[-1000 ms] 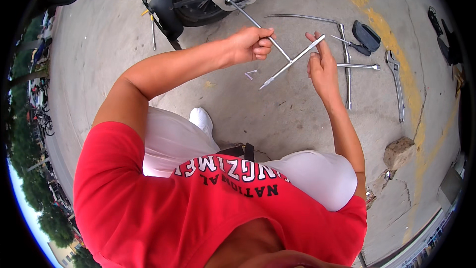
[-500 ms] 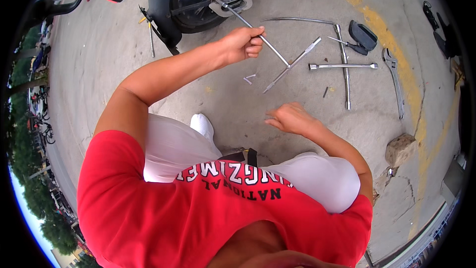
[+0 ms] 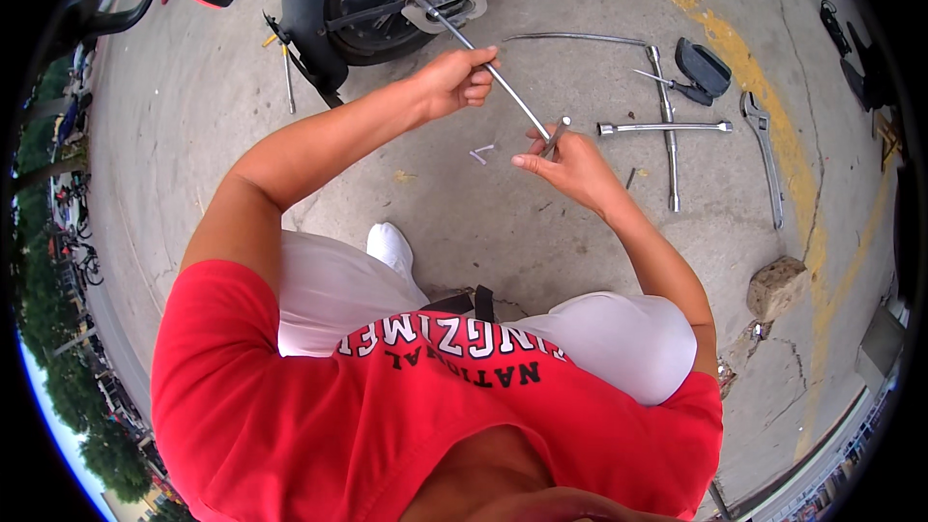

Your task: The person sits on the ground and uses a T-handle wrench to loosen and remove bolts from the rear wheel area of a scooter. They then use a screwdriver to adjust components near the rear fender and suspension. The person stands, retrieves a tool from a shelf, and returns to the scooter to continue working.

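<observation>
A T-handle socket wrench (image 3: 519, 102) slants from a pale metal bracket (image 3: 468, 8) beside the wheel down toward me. Its far end meets the hardware at that bracket; the exact fastener is too small to make out. My left hand (image 3: 450, 85) pinches the middle of the shaft between thumb and fingers. Around the crossbar at the near end, my right hand (image 3: 580, 172) is closed, covering much of the bar. The scooter wheel (image 3: 360, 2) with its black tyre is at the top, left of the bracket.
To the right on the concrete lie a cross wrench (image 3: 669, 159), a long bent bar (image 3: 580, 37), a screwdriver (image 3: 691, 92), a black pedal-like part (image 3: 704, 68) and an adjustable wrench (image 3: 764, 150). A stone block (image 3: 776, 288) sits nearer me. Small bolts (image 3: 480, 152) lie below the left hand.
My right hand has risen from near my knee and closed on the wrench's crossbar. The crossbar has turned from its earlier slant. My left hand stays on the shaft.
</observation>
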`<action>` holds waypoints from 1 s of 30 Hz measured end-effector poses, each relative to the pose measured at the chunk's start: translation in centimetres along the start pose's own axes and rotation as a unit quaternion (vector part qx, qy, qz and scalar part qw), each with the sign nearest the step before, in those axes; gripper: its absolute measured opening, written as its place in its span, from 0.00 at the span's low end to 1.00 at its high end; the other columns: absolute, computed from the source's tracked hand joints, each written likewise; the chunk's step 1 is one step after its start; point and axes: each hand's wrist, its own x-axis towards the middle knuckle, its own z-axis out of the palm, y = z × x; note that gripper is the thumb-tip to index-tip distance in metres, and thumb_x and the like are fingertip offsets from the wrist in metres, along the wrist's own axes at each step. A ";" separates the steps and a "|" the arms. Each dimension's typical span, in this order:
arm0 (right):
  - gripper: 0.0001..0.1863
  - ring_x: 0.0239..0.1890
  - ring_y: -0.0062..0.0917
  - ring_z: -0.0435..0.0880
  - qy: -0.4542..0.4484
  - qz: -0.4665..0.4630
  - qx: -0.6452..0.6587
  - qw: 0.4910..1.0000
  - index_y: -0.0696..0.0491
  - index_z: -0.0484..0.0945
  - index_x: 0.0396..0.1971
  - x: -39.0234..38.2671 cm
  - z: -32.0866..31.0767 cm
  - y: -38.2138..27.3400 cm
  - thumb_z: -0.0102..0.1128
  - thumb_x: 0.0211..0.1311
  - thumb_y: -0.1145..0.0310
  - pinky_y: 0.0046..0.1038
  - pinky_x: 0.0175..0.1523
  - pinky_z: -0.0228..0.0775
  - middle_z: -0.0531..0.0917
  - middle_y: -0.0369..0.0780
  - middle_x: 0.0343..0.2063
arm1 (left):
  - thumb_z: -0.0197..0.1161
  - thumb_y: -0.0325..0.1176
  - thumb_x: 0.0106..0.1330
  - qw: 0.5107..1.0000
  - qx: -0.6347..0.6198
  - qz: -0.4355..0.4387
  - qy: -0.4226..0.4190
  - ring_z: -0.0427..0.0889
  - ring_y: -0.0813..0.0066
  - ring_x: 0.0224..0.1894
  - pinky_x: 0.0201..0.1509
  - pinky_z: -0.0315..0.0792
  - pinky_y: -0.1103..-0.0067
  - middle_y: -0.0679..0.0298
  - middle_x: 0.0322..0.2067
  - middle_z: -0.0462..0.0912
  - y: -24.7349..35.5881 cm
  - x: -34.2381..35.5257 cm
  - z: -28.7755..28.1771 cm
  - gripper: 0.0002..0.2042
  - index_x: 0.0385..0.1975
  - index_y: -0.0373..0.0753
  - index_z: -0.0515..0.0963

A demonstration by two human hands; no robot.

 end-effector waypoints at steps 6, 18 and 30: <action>0.15 0.21 0.26 0.74 0.069 -0.032 0.039 0.996 0.57 0.74 0.30 2.2 1.3 2.1 0.50 0.64 0.58 0.28 0.29 0.65 0.75 0.40 0.15 | 0.51 0.47 0.68 0.909 0.391 0.076 0.124 0.71 0.79 0.14 0.16 0.61 0.83 0.67 0.16 0.73 3.2 -0.6 -3.9 0.18 0.24 0.38 0.72; 0.16 0.20 0.17 0.67 0.095 0.025 0.199 0.975 0.58 0.76 0.32 -1.5 2.5 5.0 0.47 0.66 0.60 0.24 0.27 0.60 0.70 0.33 0.15 | 0.57 0.24 0.53 0.405 0.780 0.416 0.233 0.78 0.60 0.37 0.36 0.74 0.71 0.61 0.34 0.75 7.5 0.1 -7.8 0.14 0.40 0.41 0.75; 0.16 0.16 0.12 0.60 0.152 0.080 0.369 0.914 0.57 0.76 0.35 -6.2 1.4 9.4 0.45 0.68 0.61 0.19 0.22 0.53 0.67 0.30 0.14 | 0.56 0.25 0.54 0.320 0.853 0.413 0.017 0.78 0.64 0.36 0.35 0.74 0.72 0.61 0.31 0.71 4.8 2.6 -5.1 0.08 0.34 0.37 0.74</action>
